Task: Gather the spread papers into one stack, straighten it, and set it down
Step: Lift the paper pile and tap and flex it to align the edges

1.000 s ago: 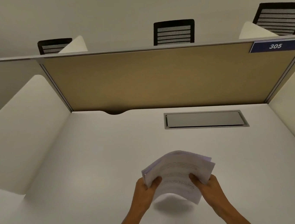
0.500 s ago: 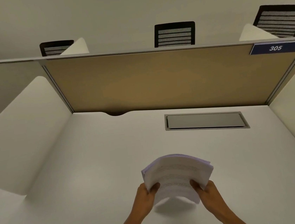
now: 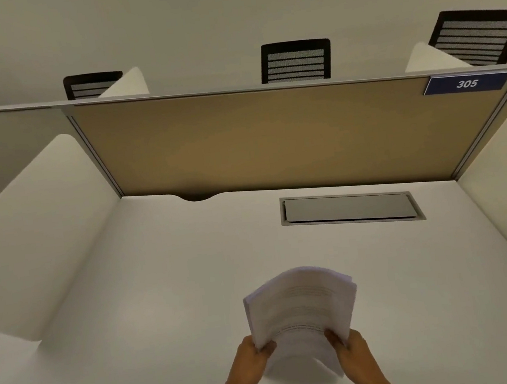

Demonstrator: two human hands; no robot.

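Stack (image 3: 301, 308) is standing near-upright, top bowing, above the counter (image 3: 163, 297); lower edge possibly touching it, unclear. Left hand (image 3: 252, 361) and right hand (image 3: 354, 351) are each closing a grip on its bottom corners, thumbs on front.

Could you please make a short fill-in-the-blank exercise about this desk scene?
1. The stack of white printed papers is held by ____ hands.
2. The blue sign on the tan partition panel reads ____.
3. Behind the panel, ____ black mesh chair backs show.
4. The grey rectangular cable hatch in the white desk is ____.

Missing words: two; 305; three; closed
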